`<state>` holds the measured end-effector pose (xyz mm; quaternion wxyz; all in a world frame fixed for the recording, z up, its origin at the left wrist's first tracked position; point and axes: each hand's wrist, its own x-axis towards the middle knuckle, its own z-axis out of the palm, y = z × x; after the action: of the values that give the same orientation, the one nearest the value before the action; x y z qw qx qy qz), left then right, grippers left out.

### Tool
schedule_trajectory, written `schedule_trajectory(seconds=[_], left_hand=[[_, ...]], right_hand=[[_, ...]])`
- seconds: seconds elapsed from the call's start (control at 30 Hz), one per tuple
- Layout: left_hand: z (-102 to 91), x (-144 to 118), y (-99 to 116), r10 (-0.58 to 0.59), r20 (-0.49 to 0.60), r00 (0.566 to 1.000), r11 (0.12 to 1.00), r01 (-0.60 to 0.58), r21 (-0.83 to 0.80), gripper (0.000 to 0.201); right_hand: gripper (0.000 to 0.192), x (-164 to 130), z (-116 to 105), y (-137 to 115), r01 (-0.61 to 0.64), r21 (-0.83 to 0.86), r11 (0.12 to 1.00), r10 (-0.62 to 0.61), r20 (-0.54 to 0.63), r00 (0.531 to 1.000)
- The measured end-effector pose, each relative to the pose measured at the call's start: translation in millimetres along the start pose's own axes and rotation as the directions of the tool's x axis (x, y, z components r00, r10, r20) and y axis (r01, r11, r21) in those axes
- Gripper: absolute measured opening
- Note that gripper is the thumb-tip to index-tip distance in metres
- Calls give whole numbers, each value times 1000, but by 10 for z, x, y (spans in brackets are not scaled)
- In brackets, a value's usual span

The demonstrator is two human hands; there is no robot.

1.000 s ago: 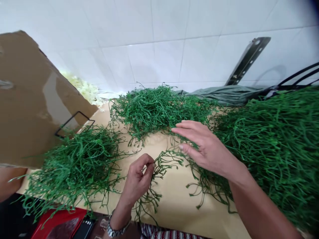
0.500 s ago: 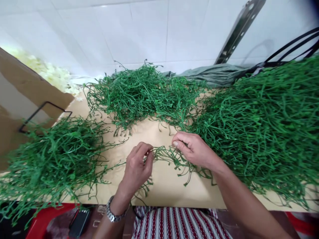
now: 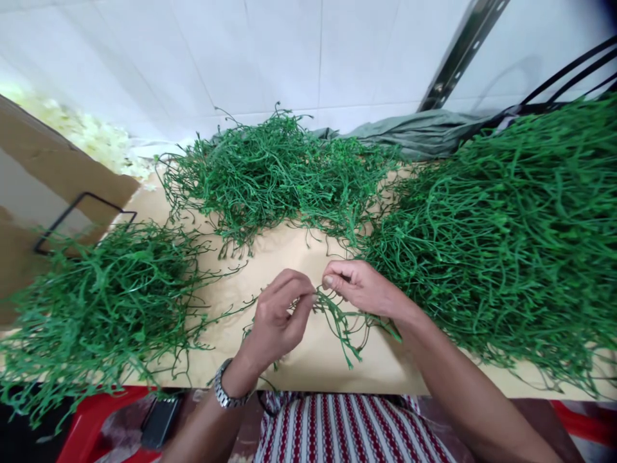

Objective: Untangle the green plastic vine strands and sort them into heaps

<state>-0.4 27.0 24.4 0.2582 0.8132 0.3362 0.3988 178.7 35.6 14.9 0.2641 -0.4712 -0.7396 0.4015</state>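
Thin green artificial stems (image 3: 341,325) with small knobbed tips hang between my hands over the table. My left hand (image 3: 283,315), with a metal watch (image 3: 230,386) on its wrist, is closed in a pinch on some of these stems. Close beside it, my right hand (image 3: 361,286) pinches the stems too, thumb against the bent forefinger. The fingertips of both hands nearly meet. More stems (image 3: 226,312) reach out to the left behind my left hand, partly hidden by it.
Heaps of green stems lie at the left (image 3: 120,296), at the back (image 3: 279,173) and at the right (image 3: 511,251) of the tan tabletop (image 3: 284,254). A cardboard box (image 3: 62,148) with a black wire handle (image 3: 87,196) stands far left, pale flowers (image 3: 91,132) behind it.
My left hand has moved right and slightly up, my right hand a little left, so the fingertips are closer together. The stems between them now hang bunched downward. The view shifted slightly.
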Motion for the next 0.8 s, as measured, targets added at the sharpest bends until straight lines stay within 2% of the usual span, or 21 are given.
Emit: schedule_trajectory(seconds=[0.07,0.13,0.2,0.23,0.33,0.47,0.5,0.57,0.63,0.7,0.8], left_hand=[[1,1,5,-139,-37,990,982,133,-135,8],[12,9,-2,-257,-79,963,947,234,-222,9],[28,17,-16,-350,-109,930,911,311,-273,11],[38,19,-24,-386,-118,915,894,340,-291,12],[68,22,-41,-483,-145,864,846,417,-334,12],[106,32,-33,-613,-168,772,749,500,-436,11],[111,36,-26,-637,-169,752,724,508,-467,11],[112,45,-11,-674,-175,717,682,514,-520,10],[105,52,1,-702,-173,691,643,509,-572,13],[94,58,5,-721,-147,677,598,500,-627,17],[86,65,0,-727,-106,678,555,490,-672,20]], right_hand=[[25,-16,7,27,22,70,997,-19,-48,999],[23,-41,-9,35,58,85,995,-38,-218,975],[21,-83,-39,22,100,79,992,-60,-402,914],[21,-112,-54,7,124,79,989,-75,-458,886],[19,-228,-61,-74,191,59,980,-129,-544,829],[19,-358,38,-223,265,-88,960,-254,-672,696],[21,-366,76,-251,287,-126,950,-297,-655,695],[23,-344,153,-278,310,-183,933,-358,-554,752],[22,-293,217,-262,282,-216,935,-353,-483,801],[21,-243,253,-221,226,-231,946,-316,-513,799],[23,-212,252,-172,169,-243,955,-284,-593,753]])
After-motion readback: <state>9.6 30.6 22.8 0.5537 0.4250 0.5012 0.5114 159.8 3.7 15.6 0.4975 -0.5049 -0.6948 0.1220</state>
